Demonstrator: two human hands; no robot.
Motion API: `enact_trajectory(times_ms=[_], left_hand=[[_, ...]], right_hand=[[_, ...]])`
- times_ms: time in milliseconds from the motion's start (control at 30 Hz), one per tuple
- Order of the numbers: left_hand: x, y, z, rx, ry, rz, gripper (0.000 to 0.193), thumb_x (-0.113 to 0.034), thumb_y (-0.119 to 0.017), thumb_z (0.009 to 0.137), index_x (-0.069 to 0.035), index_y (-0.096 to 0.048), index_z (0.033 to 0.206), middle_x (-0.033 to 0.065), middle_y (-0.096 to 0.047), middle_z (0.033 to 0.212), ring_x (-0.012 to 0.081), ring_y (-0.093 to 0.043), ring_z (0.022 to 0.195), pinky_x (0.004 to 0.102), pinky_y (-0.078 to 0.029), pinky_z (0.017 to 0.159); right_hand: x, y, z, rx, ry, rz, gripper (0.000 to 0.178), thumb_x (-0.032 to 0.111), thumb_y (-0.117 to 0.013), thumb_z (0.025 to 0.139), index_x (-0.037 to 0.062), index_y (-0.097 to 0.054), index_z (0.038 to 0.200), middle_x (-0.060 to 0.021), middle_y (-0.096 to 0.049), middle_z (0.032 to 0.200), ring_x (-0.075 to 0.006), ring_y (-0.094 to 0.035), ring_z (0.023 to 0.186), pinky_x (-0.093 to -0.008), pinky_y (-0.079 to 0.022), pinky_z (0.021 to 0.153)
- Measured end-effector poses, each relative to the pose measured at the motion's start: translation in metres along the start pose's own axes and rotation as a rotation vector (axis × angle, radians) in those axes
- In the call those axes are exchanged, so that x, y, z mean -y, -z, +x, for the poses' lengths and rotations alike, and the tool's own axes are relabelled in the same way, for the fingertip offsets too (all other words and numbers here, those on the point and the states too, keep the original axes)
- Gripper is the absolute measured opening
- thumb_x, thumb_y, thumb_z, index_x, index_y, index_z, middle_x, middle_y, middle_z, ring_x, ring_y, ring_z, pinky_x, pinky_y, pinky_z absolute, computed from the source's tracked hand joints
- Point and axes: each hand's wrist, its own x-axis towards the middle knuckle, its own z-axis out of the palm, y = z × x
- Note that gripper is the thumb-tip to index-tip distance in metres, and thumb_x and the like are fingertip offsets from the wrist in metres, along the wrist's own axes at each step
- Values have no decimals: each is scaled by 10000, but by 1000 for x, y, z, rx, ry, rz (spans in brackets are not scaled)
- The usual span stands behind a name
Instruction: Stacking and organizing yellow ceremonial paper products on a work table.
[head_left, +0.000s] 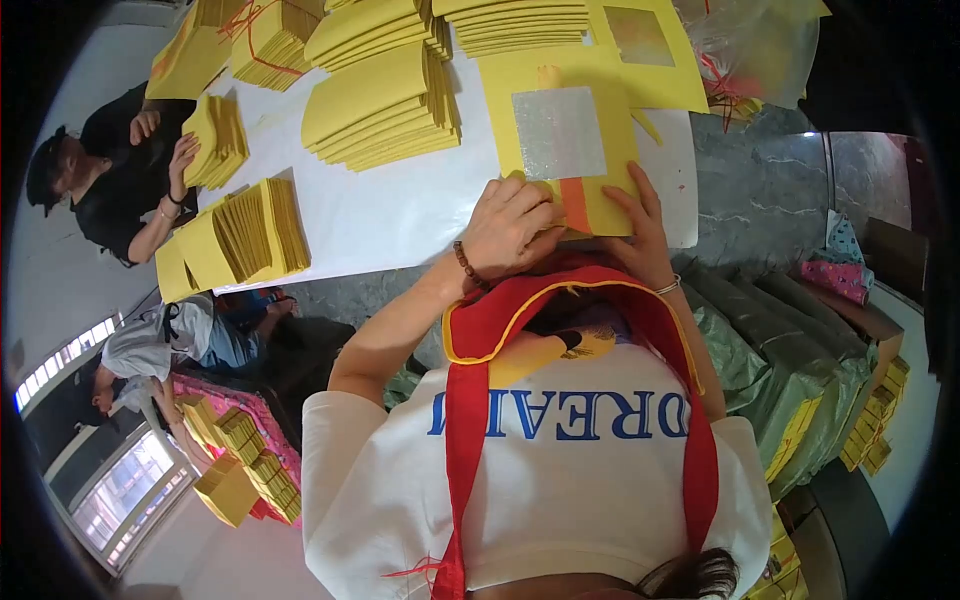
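Observation:
At the table's near edge lies yellow paper point(615, 160) with a silver square point(560, 133) and an orange stripe below the square. My left hand point(512, 228), a beaded bracelet at its wrist, curls its fingers over the paper's near edge beside the stripe. Around the near right corner, my right hand point(640, 225) grips the same paper, fingers bent along its side. How many layers they hold is hidden. Just beyond, another yellow sheet point(685, 75) with a silver square lies partly under this paper.
Fanned stacks of folded yellow paper point(375, 105) cover the white table point(420, 215). Tied bundles point(275, 40) stand at the far left. A co-worker in black point(120, 170) handles a yellow stack at the left; another person point(170, 335) sits behind. Green-wrapped bundles point(780, 370) stand at my right.

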Motion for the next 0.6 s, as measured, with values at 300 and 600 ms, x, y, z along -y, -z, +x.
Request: enact_trajectory(times_ms=[300,600], left_hand=[[1,-2,-1,0,4,-8,253,-115,-701,664,-115,-635,908,29,-571,895,216,-524,809,327,-383,672],[2,-3,0,0,31,-25,265,-120,-704,659,-122,-633,913,22,-577,907,213,-530,818,326,-381,674]], right_hand=[[1,0,0,-9,-2,17,589,103,-732,630,119,-556,1191,-146,-272,1446,-332,-309,1285,-402,-292,1052],[1,0,0,-17,10,-16,595,104,-735,620,120,-556,1187,-152,-269,1448,-334,-308,1286,-402,-291,1050]])
